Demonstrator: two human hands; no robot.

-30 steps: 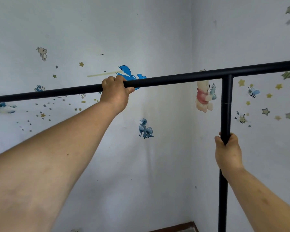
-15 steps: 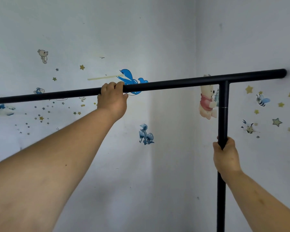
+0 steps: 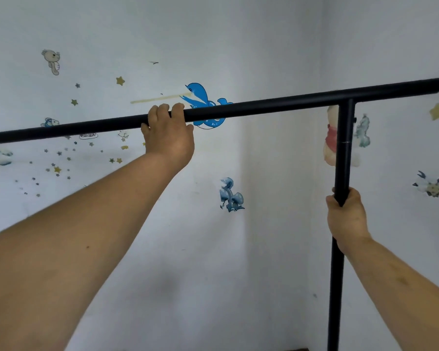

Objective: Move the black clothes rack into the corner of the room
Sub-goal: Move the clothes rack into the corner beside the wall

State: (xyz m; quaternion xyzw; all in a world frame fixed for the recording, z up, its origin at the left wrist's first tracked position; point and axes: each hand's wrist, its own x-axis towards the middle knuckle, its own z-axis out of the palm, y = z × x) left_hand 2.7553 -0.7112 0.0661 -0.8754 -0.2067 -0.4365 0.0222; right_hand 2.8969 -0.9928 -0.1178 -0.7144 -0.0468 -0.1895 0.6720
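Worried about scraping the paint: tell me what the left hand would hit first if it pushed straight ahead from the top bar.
Likely the back wall. The left hand reaches forward over the black rack's top bar, with nothing visible between it and the wall near the blue dolphin sticker. Depth is unclear from this one view.

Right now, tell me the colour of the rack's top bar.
Plain matte black top bar, seen in the head view.

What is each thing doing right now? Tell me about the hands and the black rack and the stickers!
Left hand: closed around the rack's top bar.
Right hand: closed around the rack's upright pole.
Black clothes rack: standing upright, bare, no clothes hanging, its right end close to the right wall.
Blue dolphin sticker: stuck on the wall, partly hidden behind the bar.
Bear sticker: stuck on the wall, partly hidden behind the pole.
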